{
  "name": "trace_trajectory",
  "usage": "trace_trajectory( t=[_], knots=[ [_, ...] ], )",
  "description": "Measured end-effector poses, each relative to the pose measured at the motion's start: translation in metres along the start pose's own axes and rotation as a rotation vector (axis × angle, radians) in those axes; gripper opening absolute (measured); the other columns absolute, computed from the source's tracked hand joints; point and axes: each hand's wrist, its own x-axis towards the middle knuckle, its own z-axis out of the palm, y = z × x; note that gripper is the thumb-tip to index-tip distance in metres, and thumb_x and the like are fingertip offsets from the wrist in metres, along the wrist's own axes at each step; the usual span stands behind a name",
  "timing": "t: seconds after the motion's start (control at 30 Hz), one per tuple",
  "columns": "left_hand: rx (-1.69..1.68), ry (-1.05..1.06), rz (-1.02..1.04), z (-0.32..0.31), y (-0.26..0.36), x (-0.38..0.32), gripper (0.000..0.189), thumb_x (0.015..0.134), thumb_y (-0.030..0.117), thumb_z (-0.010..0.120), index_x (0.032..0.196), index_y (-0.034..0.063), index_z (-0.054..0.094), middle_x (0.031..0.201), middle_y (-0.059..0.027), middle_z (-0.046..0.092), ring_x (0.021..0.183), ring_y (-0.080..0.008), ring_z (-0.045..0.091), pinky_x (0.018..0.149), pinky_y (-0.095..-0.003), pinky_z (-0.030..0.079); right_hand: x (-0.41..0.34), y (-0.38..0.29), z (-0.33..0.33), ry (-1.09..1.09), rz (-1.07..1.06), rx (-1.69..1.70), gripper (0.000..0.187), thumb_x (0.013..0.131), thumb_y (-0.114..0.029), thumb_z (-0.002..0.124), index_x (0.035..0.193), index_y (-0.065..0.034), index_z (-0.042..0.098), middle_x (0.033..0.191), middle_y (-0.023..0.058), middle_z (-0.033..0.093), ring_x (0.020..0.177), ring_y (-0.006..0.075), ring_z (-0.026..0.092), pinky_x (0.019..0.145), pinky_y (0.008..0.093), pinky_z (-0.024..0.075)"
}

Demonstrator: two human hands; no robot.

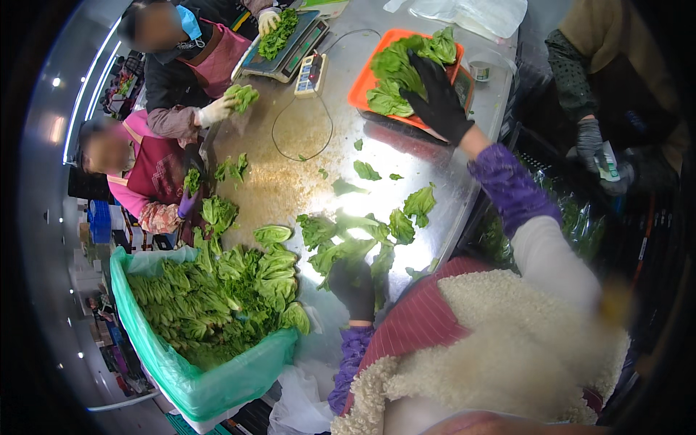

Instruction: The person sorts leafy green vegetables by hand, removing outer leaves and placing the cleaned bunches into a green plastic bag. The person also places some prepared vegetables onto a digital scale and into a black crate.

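My right hand [437,98], in a black glove, rests with spread fingers on leafy lettuce [399,68] in an orange plastic basket [356,89]. Whether its fingers grip a leaf is not clear. The basket stands on a dark scale at the far side of the metal table. My left hand [352,285], also black-gloved, is low at the near edge among loose lettuce leaves [348,250]; its fingers are partly hidden by glare and leaves. More loose leaves [420,204] lie between the two hands. At the left, heads of lettuce [277,272] spill over the rim of a large box lined with green plastic [217,397].
Two co-workers [157,179] across the table handle greens, one beside a digital scale [288,54]. A power strip [311,76] with a looped cable lies mid-table. Clear plastic bags [467,16] lie at the far edge. Another person's gloved hand [590,144] is at the right, near crates.
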Motion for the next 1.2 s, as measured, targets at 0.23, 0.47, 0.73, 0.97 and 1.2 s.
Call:
trace_trajectory(
  t=[0.23,0.47,0.73,0.97,1.2],
  knots=[
    [-0.110,-0.081,-0.034,0.006,0.001,0.000,0.023,0.081,0.015,0.078,0.093,-0.0017,0.068,0.091,-0.0174,0.068,0.085,-0.0375,0.065,0.079,-0.0464,0.050,0.027,0.035,0.012,-0.488,0.113,-0.620,0.079,0.083,-0.018,0.065,0.157,-0.0307,0.041,0.153,0.0143,0.044,0.129,0.0378,0.050,0.100,0.0579,0.0439],
    [0.036,-0.081,-0.159,0.000,-0.029,-0.018,0.064,0.086,0.026,0.084,0.135,-0.0022,0.054,0.132,-0.0194,0.056,0.121,-0.0360,0.053,0.105,-0.0463,0.043,-0.054,-0.030,0.009,-0.308,-0.050,-0.545,0.055,0.087,-0.018,0.063,0.141,-0.0148,0.055,0.133,0.0129,0.058,0.119,0.0370,0.055,0.092,0.0528,0.0442],
    [0.197,-0.017,-0.270,-0.011,-0.063,-0.023,0.064,0.092,0.021,0.078,0.140,-0.0067,0.046,0.135,-0.0212,0.050,0.115,-0.0298,0.056,0.091,-0.0372,0.054,-0.166,-0.071,0.030,-0.836,0.217,0.135,0.046,0.089,-0.022,0.055,0.132,-0.0097,0.065,0.125,0.0128,0.066,0.115,0.0339,0.061,0.098,0.0512,0.0450],
    [0.031,0.004,-0.507,-0.010,-0.080,-0.043,0.058,0.094,0.019,0.074,0.140,-0.0054,0.047,0.130,-0.0201,0.052,0.112,-0.0300,0.055,0.093,-0.0399,0.050,-0.169,-0.083,0.032,-0.844,0.091,0.148,0.039,0.090,-0.026,0.058,0.123,-0.0061,0.066,0.113,0.0164,0.068,0.104,0.0366,0.063,0.089,0.0511,0.0494],
    [-0.207,0.028,-0.696,-0.017,-0.081,-0.043,0.064,0.097,0.024,0.072,0.145,-0.0057,0.042,0.146,-0.0222,0.045,0.130,-0.0326,0.047,0.111,-0.0441,0.041,-0.187,-0.065,0.049,-0.854,0.099,0.120,0.038,0.091,-0.023,0.056,0.125,-0.0090,0.067,0.116,0.0142,0.069,0.107,0.0360,0.064,0.094,0.0507,0.0490]
  ],
)
